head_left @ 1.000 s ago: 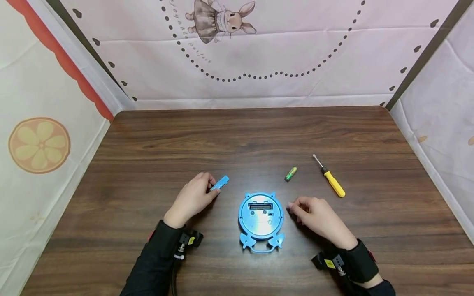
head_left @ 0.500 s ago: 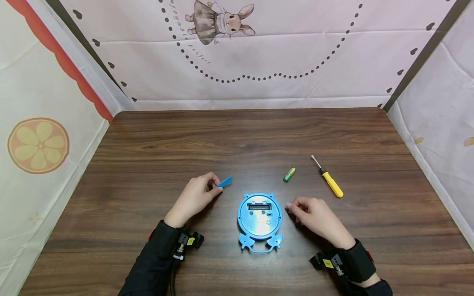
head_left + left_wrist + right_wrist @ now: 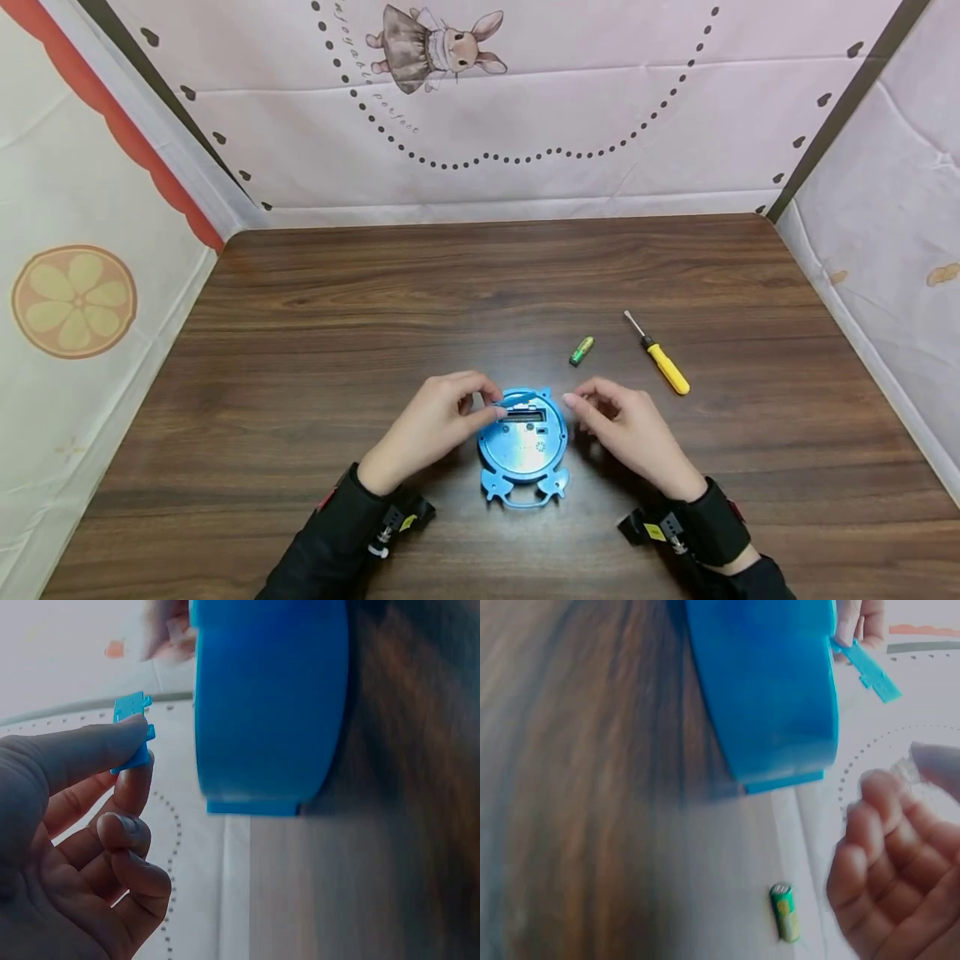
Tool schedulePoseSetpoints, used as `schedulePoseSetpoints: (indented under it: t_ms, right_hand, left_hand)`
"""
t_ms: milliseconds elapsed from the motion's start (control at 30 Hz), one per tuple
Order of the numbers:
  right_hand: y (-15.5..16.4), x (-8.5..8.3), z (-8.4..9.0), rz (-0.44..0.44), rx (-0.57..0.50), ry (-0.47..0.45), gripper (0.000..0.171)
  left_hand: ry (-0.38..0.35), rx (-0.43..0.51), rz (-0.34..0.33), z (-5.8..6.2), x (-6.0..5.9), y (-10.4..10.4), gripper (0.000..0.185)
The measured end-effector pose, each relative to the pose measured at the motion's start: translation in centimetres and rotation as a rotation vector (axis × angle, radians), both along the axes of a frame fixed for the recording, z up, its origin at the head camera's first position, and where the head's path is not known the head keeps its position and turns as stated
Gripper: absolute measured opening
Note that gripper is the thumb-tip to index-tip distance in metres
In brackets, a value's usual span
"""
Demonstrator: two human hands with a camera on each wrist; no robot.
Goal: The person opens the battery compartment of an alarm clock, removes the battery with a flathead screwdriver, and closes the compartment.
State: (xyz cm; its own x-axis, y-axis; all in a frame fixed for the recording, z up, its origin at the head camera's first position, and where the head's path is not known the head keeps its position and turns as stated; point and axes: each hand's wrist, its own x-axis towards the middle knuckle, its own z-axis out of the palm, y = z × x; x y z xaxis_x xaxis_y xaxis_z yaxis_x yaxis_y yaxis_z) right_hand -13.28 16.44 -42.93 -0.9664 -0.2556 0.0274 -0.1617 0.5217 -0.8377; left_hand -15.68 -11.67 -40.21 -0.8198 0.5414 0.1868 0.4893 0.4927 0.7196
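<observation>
Blue cover [image 3: 872, 672] is slanting nearly along the slot [image 3: 527, 416] of the case [image 3: 523, 457], left hand [image 3: 433, 427] pinching it; right hand [image 3: 636, 432] is curling just rightward, its grip unclear to me.

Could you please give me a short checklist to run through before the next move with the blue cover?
1. Blue cover gripped: ok, pinched between thumb and finger of the left hand.
2. Blue device positioned: ok, lying with its slot facing up.
3. Blue cover seated: not ok, it is in the hand and the slot shows.
4. Battery inside the slot: cannot tell; a green battery lies on the table.
5. Right hand free: cannot tell; something small may be between its fingertips.
6. Yellow screwdriver clear of both hands: ok.
</observation>
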Motion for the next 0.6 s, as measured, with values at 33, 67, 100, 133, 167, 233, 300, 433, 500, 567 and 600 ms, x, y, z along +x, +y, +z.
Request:
schedulePoseSetpoints:
  t_ms: [33, 67, 100, 133, 167, 233, 300, 433, 500, 567, 600]
  right_hand:
    - [-0.2, 0.1, 0.1, 0.015, -0.024, 0.033, 0.017]
    - [-0.4, 0.1, 0.3, 0.033, -0.043, 0.062, 0.017]
    - [-0.6, 0.2, 0.4, 0.052, -0.058, 0.088, 0.018]
    - [-0.8, 0.2, 0.5, 0.071, -0.068, 0.109, 0.02]
    - [-1.1, 0.2, 0.6, 0.088, -0.073, 0.128, 0.022]
    - [-1.4, 0.2, 0.6, 0.113, -0.068, 0.17, 0.02]
    - [-1.6, 0.1, 0.7, 0.123, -0.059, 0.209, 0.014]
    - [-1.7, -0.2, 0.6, 0.131, -0.02, 0.269, 0.005]
    - [-1.6, -0.4, 0.5, 0.131, 0.009, 0.286, 0.004]
    - [-1.5, -0.5, 0.4, 0.13, 0.038, 0.296, 0.004]
    - [-1.4, -0.6, 0.4, 0.129, 0.05, 0.299, 0.004]
  left_hand:
    - [-0.001, 0.005, -0.017, 0.0, 0.1, 0.2, 0.005]
    - [-0.001, 0.01, -0.031, 0.0, 0.2, 0.3, 0.005]
    - [-0.002, 0.009, -0.039, 0.0, 0.3, 0.4, 0.005]
    - [-0.003, 0.008, -0.044, 0.1, 0.4, 0.5, 0.005]
    - [-0.001, 0.007, -0.049, 0.1, 0.4, 0.6, 0.006]
    - [0.001, 0.007, -0.057, 0.1, 0.5, 0.7, 0.006]
    - [0.0, 0.005, -0.063, 0.0, 0.6, 0.8, 0.005]
    - [0.002, 0.01, -0.075, -0.2, 0.4, 0.9, 0.005]
    - [0.01, 0.007, -0.067, -0.3, 0.3, 0.9, 0.005]
    - [0.022, -0.001, -0.05, -0.4, 0.1, 0.8, 0.004]
    - [0.028, -0.005, -0.042, -0.4, 0.1, 0.7, 0.003]
